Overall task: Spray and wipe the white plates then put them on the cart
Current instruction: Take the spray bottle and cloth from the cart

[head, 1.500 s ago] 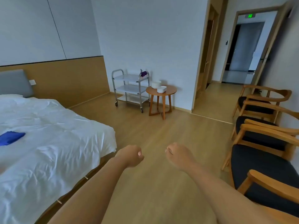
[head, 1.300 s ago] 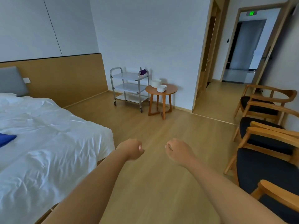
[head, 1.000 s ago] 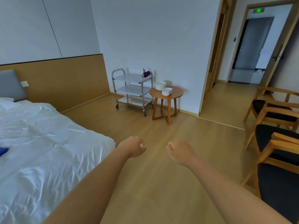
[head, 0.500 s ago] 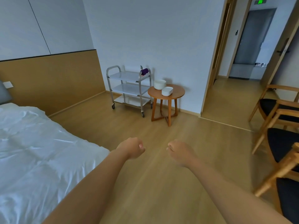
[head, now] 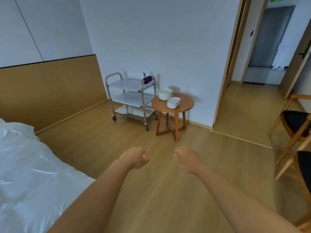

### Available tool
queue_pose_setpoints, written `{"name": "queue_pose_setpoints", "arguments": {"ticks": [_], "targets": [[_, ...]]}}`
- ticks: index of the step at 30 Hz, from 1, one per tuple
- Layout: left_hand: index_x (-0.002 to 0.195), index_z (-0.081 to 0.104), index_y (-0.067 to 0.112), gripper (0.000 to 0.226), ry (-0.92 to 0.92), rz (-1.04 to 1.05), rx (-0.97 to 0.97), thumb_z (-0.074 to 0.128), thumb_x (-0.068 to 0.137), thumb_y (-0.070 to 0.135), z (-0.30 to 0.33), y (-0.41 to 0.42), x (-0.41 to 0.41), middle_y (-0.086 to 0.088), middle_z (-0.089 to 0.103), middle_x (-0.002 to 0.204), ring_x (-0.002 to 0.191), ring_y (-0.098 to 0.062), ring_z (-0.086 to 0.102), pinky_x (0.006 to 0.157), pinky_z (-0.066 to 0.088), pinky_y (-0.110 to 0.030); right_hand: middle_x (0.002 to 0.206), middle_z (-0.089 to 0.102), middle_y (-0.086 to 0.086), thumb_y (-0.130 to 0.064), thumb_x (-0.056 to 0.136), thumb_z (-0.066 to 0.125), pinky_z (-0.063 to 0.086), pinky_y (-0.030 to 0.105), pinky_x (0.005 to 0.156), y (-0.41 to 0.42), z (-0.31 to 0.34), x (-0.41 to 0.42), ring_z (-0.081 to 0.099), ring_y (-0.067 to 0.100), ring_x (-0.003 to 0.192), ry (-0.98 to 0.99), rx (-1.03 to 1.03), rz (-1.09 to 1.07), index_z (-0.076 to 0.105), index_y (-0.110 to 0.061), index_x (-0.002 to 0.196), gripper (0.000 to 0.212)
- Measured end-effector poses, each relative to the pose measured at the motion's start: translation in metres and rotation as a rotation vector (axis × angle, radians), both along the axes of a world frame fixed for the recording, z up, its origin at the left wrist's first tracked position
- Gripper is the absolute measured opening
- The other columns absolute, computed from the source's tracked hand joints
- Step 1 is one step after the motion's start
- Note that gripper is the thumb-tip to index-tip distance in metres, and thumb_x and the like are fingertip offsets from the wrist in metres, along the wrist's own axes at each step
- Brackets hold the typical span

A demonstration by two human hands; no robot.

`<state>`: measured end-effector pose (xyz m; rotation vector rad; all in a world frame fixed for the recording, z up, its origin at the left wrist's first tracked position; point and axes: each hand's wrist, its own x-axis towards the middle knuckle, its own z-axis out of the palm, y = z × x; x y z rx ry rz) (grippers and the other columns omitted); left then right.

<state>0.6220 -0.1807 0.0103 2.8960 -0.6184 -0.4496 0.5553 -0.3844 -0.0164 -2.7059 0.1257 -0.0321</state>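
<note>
Two stacks of white ceramic plates (head: 169,98) on the round wooden bench (head: 186,102), kept within reach of the cart. Just left of that bench, touching or nearly so: three-shelf steel cart (head: 130,98), shelves bare for receiving plates, purple cloth (head: 147,79) draped over its rail, ready for wiping. Well short of the bench, over the floor: left hand (head: 135,158) and right hand (head: 186,158), both clenched, carrying nothing.

Two stacks of white plates (head: 169,98) sit far beyond the curled fingers (head: 144,156), beside the shiny cart (head: 130,98) holding maybe a purple cloth (head: 147,79).
</note>
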Motion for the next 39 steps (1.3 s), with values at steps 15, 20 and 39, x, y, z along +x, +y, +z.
{"name": "queue_pose_setpoints", "arguments": {"ticks": [15,20,39], "targets": [[0.114,0.062,0.016,0.029,-0.009,0.02,-0.048,0.046,0.096,0.033,-0.009,-0.055,0.165,-0.004,0.064,0.115,0.104,-0.021,0.059,0.089,0.05,-0.036,0.101,0.052,0.007,-0.025,0.097,0.038,0.045,0.037,0.086,-0.047,-0.011,0.169,0.051,0.023,0.095,0.032,0.015,0.037,0.055,-0.003,0.096,0.028],[0.114,0.061,0.015,0.029,0.0,0.017,-0.07,0.046,0.097,0.033,-0.021,-0.062,0.244,-0.004,0.064,0.115,0.103,-0.021,0.059,0.085,0.049,-0.032,0.115,0.054,0.009,-0.027,0.098,0.038,0.044,0.033,0.088,-0.053,-0.026,0.245,0.052,0.023,0.104,0.05,0.008,0.037,0.055,-0.004,0.115,0.033],[0.113,0.063,0.01,0.031,0.01,-0.059,-0.075,0.045,0.098,0.03,-0.012,-0.079,0.55,-0.007,0.064,0.115,0.099,-0.021,0.061,0.08,0.049,-0.03,0.12,0.053,0.01,-0.025,0.098,0.038,0.043,0.036,0.093,-0.063,-0.02,0.548,0.049,0.023,0.111,0.068,0.023,-0.022,0.054,-0.003,0.119,0.035]]}}
